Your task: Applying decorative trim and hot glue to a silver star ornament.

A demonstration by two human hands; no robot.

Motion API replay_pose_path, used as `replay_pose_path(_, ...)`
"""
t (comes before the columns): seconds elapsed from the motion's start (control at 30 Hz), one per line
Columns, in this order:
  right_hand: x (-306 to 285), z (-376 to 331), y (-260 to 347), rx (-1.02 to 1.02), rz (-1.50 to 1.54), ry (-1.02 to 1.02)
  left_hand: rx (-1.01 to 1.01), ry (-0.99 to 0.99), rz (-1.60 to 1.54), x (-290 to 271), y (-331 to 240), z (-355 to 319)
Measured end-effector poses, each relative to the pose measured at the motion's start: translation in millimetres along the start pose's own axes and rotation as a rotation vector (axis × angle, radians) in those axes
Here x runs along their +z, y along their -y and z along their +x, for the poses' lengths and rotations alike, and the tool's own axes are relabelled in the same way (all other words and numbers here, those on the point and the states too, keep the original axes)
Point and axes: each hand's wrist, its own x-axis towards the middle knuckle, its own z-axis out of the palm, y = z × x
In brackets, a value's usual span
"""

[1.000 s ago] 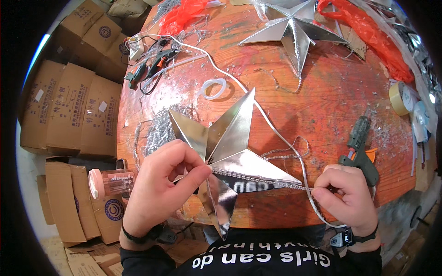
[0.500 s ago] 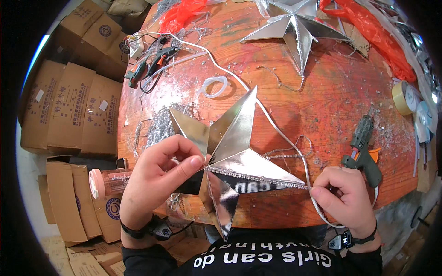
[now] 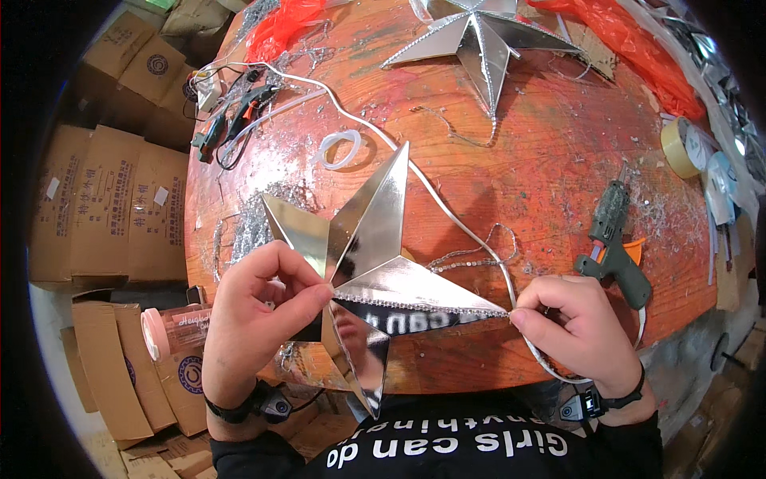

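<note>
A mirror-like silver star (image 3: 373, 211) with raised, folded points stands over the table's near edge. Along the ridge of its right-hand point runs a thin rhinestone chain (image 3: 415, 306). My left hand (image 3: 259, 323) is closed at the star's centre, thumb and forefinger pinching the chain's inner end. At the tip of that point, my right hand (image 3: 576, 326) pinches the other end of the chain between thumb and forefinger. More loose rhinestone chain (image 3: 479, 259) lies on the table behind this point. The star's lower point hangs past the table edge in front of my dark shirt.
A dark green glue gun (image 3: 614, 239) lies right of the star, its white cord (image 3: 447, 211) crossing the table. Another silver star (image 3: 479, 48) sits at the back. Tape (image 3: 681, 148), a clear tubing ring (image 3: 339, 150) and a pink-lidded jar (image 3: 171, 331) are around. Cardboard boxes (image 3: 104, 199) stand left.
The whole view has shifted, so table and things appear further left. Both hands keep their pinch on the chain, which lies closely along the star's ridge in both frames.
</note>
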Motion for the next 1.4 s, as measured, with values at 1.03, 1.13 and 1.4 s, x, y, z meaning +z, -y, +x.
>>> replay_pose_path(1.03,-10,7,10,-0.108,-0.037,0.009,0.107,0.143,-0.343,-24,21,1)
replay_pose_path(1.13,-23,16,12,-0.350,-0.158,-0.063,0.217,-0.081,-0.363,-24,26,-1)
replay_pose_path(1.4,-22,71,7,-0.366,-0.560,0.139,0.400,-0.222,-0.471,-33,45,-23)
